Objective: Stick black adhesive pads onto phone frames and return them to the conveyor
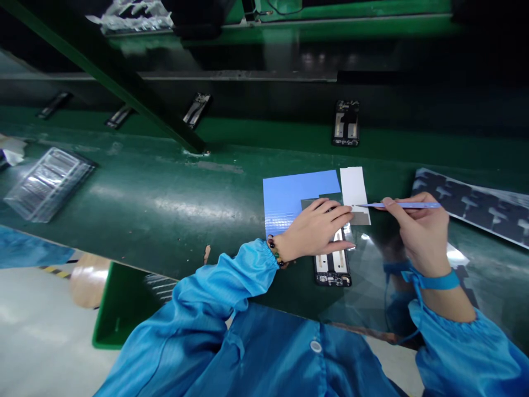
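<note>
Black phone frame (333, 277), pale inside, left hand (314, 227), fingers spread, right hand (425, 234) pinching purple tweezers (417, 205)

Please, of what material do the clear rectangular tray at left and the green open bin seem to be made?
Clear rectangular tray: probably thin, glossy plastic; it is see-through with bright glints. Green open bin: likely smooth plastic, evenly coloured with a rounded corner; painted metal is possible.

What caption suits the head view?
Right hand holds a pointed tool at a white sheet while the left hand lies over an opened phone.
</note>
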A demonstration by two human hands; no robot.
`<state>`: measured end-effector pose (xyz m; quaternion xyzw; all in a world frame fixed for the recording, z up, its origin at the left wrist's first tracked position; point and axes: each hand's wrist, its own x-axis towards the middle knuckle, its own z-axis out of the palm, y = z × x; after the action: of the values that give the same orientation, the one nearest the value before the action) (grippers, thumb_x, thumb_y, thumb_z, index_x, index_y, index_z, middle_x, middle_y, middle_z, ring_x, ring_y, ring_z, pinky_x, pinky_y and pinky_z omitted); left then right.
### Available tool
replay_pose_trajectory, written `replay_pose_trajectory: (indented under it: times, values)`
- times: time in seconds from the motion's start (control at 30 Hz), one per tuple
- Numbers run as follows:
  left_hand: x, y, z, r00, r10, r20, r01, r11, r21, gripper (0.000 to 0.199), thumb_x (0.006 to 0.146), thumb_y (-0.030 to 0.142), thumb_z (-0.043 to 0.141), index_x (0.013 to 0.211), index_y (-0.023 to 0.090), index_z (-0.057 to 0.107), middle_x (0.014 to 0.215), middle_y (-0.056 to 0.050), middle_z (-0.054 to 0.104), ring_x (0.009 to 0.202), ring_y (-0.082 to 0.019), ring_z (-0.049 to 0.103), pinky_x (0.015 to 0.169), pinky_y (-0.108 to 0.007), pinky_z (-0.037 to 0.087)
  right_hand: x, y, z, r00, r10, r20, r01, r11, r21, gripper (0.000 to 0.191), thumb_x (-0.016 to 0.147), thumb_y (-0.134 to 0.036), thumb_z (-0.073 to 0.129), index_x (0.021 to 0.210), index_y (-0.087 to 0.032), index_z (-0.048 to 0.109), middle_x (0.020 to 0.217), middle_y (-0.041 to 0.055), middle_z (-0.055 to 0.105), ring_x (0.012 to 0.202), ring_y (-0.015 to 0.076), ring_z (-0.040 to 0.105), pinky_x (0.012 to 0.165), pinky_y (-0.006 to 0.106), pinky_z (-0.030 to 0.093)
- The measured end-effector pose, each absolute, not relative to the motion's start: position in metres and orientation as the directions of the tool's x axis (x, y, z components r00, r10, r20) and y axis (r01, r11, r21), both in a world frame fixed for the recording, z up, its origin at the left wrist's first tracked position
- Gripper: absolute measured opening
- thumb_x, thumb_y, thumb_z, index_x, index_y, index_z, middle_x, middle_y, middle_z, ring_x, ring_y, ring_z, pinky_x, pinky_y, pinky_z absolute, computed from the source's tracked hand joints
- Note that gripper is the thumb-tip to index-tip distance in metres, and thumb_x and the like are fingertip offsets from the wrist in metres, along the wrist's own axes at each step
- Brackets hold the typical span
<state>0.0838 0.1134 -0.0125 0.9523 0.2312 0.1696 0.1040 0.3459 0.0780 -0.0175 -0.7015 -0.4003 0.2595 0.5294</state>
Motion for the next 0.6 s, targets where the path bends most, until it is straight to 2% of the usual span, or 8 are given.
replay_pose_trajectory:
  times: [0.17,0.4,0.6]
  values:
    - [0.0845,0.1156,-0.0102,0.846,0.460,0.269,0.388,-0.878,0.280,0.072,0.114,0.071,0.049,0.147,0.011,0.069,0.161,-0.017,0.066,0.141,-0.035,0.063,0.116,-0.051,0.052,0.3436,0.0785,-0.0158,0.537,0.843,0.025,0.223,-0.114,-0.968,0.047,0.073,-0.049,0.102,0.083,-0.025,0.063,0.082,0.0024,0.077,0.080,0.0226,0.079,0.080,0.037,0.059]
    - [0.0854,0.1152,-0.0105,0.847,0.469,0.249,0.402,-0.873,0.275,0.071,0.115,0.072,0.044,0.145,0.013,0.069,0.163,-0.017,0.065,0.140,-0.036,0.063,0.115,-0.051,0.052,0.3417,0.0789,-0.0134,0.519,0.855,-0.001,0.206,-0.126,-0.970,0.053,0.072,-0.059,0.103,0.084,-0.025,0.064,0.081,0.0024,0.078,0.083,0.0230,0.079,0.082,0.038,0.059]
    - [0.0850,0.1156,-0.0091,0.849,0.469,0.243,0.403,-0.873,0.276,0.070,0.115,0.073,0.044,0.144,0.014,0.069,0.162,-0.017,0.065,0.141,-0.036,0.063,0.115,-0.052,0.052,0.3433,0.0781,-0.0148,0.510,0.860,-0.015,0.188,-0.128,-0.974,0.045,0.076,-0.049,0.102,0.085,-0.024,0.065,0.083,0.0025,0.078,0.081,0.0207,0.077,0.085,0.037,0.058]
